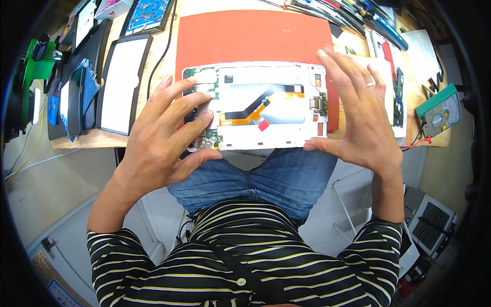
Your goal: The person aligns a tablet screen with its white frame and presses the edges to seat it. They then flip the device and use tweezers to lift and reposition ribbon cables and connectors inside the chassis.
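An opened tablet point(266, 134) lies before me, its near edge reaching past the table's front edge. Its white inner frame shows a silvery middle, an orange and black flex cable point(248, 116), a small red tab point(263, 126) and a green circuit board point(213, 77) along the left end. My left hand point(159, 134) grips that left end, fingertips on the board and thumb along the near edge. At the right end, my right hand point(359, 110) has its fingers spread and raised, with the thumb against the near right corner. A ring is on one finger.
An orange-red mat point(250, 36) lies under the tablet. Left of it are a black-rimmed white tray point(121, 84) and a black cable point(162, 56). Tools point(337, 13) crowd the far right. A green multimeter point(438, 113) with a red lead stands at the right edge.
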Action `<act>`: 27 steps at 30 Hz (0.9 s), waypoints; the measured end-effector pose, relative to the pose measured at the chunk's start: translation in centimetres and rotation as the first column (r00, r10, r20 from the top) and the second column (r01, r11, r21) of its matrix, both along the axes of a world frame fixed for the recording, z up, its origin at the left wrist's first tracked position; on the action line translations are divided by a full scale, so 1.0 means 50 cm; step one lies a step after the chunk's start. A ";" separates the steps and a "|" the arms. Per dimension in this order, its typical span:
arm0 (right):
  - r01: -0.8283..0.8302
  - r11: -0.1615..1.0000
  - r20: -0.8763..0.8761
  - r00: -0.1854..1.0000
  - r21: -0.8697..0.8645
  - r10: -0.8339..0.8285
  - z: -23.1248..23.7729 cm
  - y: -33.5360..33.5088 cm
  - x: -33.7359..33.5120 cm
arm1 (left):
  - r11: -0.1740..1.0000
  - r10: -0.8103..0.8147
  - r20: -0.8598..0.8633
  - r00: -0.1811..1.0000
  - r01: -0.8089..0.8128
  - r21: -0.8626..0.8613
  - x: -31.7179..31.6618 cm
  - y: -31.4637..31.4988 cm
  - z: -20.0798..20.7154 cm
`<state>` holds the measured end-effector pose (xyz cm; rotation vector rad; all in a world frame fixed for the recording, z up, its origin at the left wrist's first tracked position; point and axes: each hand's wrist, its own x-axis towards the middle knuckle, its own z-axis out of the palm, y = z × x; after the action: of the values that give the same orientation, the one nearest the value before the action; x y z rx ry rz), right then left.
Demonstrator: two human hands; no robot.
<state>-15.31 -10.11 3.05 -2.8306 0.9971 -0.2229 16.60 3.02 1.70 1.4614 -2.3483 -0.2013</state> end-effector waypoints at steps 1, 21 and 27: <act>-0.022 0.998 0.014 1.000 0.058 0.021 0.000 -0.003 0.006 | 1.000 0.003 0.004 1.000 -0.003 -0.004 0.000 0.000 0.000; -0.013 0.986 0.173 0.985 0.163 -0.015 -0.022 -0.014 0.008 | 0.965 0.122 -0.077 0.990 -0.100 0.242 -0.009 -0.043 0.013; 0.055 0.964 0.158 0.983 0.258 -0.099 -0.029 0.002 -0.011 | 0.956 0.085 0.037 0.996 -0.092 0.278 -0.026 -0.064 0.045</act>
<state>-15.84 -10.02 1.62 -2.5001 1.0199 -0.3145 15.31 -0.19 3.97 1.7027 -2.3400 -0.5132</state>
